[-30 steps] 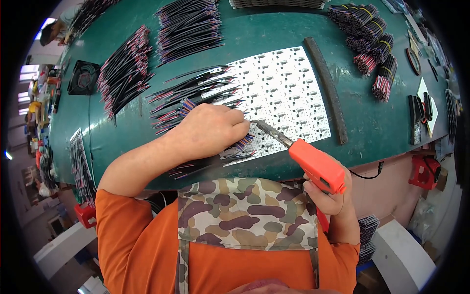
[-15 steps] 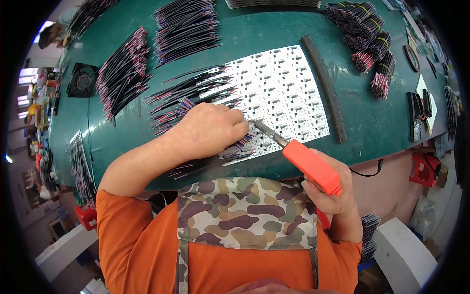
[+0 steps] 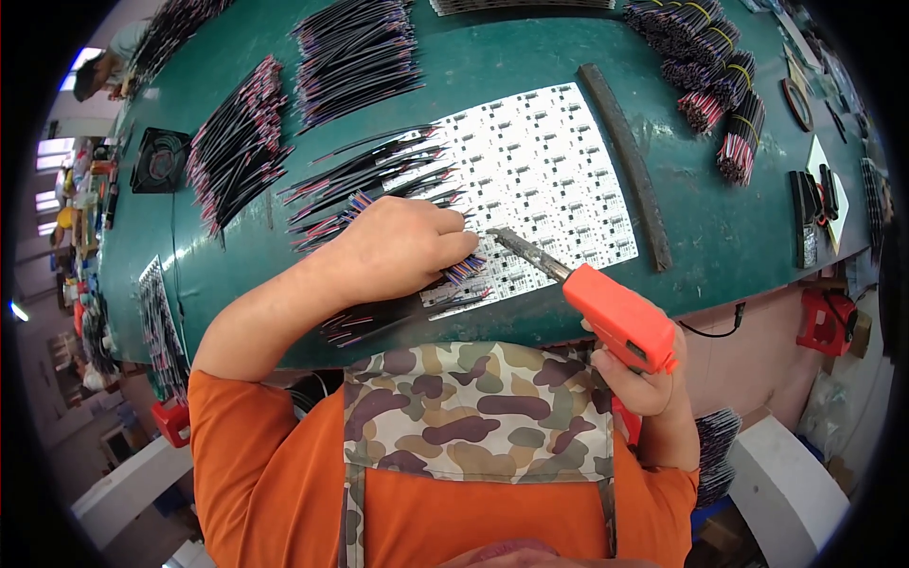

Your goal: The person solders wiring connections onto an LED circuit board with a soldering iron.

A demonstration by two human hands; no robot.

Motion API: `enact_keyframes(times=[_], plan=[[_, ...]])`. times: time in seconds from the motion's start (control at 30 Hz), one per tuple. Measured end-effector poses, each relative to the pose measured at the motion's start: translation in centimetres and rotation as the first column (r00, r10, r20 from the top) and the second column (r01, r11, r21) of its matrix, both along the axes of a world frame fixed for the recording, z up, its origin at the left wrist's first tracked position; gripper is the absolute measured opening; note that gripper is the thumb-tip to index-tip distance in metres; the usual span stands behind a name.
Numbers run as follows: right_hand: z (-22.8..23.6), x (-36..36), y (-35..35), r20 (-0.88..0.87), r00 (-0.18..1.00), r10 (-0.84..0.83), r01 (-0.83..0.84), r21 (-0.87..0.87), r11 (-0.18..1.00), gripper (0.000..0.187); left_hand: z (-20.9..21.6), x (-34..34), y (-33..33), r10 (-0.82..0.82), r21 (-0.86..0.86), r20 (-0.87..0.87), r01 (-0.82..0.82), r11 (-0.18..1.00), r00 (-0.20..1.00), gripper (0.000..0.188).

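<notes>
My left hand (image 3: 402,248) is closed around a bundle of thin multicoloured wires (image 3: 466,269), whose ends stick out past the fingers on both sides. It rests over the left part of a white sheet of circuit boards (image 3: 544,180). In my right hand (image 3: 644,383) is a red soldering gun (image 3: 617,317), gripped by its handle. The gun's dark metal tip points left and hovers at the sheet, just right of my left fingertips. Whether the tip touches a board, I cannot tell. Black-sleeved wires (image 3: 355,180) lie along the sheet's left edge, some reaching onto it.
A dark bar (image 3: 625,166) flanks the sheet on the right. Wire piles (image 3: 355,62) and a wire heap (image 3: 239,147) lie at the back left beside a small black fan (image 3: 160,161). Tied wire bundles (image 3: 705,71) sit at the back right, cutters (image 3: 826,194) at the far right.
My right hand has drawn the soldering gun slightly right and turned it, so more of its side shows. My left hand keeps the wires, its fingers shifted a little left.
</notes>
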State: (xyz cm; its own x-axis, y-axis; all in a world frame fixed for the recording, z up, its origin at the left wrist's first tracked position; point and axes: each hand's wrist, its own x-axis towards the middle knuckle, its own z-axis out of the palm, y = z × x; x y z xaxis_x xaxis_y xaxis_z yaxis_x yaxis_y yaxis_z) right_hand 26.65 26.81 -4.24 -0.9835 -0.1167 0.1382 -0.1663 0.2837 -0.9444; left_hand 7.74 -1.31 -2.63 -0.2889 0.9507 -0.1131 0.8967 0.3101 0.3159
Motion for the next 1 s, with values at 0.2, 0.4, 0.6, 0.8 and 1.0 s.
enact_keyframes(times=[0.2,0.4,0.6,0.8,1.0], plan=[[0.1,-0.3,-0.4,0.075,0.997,0.021,-0.016,-0.073,0.997,0.047,-0.1,-0.1,0.0,-0.017,0.015,0.007,0.017,1.000,1.000,0.031],[-0.1,-0.2,-0.4,0.003,1.000,0.011,-0.012,0.023,1.000,0.049,0.3,-0.2,0.3,-0.026,-0.034,0.000,0.026,0.999,1.000,0.030],[-0.3,-0.1,-0.8,-0.001,1.000,-0.019,0.019,0.024,1.000,0.051,0.5,0.1,0.7,-0.018,-0.087,-0.013,0.017,0.996,1.000,0.030],[0.1,-0.5,-1.0,-0.069,0.998,0.012,-0.009,0.042,0.999,0.054,0.7,0.3,0.9,-0.027,-0.121,-0.037,0.022,0.992,0.999,0.022],[0.1,0.1,-0.3,0.024,1.000,0.015,-0.017,0.060,0.998,0.052,1.0,0.3,1.1,-0.030,-0.113,-0.045,0.025,0.993,0.999,0.019]])
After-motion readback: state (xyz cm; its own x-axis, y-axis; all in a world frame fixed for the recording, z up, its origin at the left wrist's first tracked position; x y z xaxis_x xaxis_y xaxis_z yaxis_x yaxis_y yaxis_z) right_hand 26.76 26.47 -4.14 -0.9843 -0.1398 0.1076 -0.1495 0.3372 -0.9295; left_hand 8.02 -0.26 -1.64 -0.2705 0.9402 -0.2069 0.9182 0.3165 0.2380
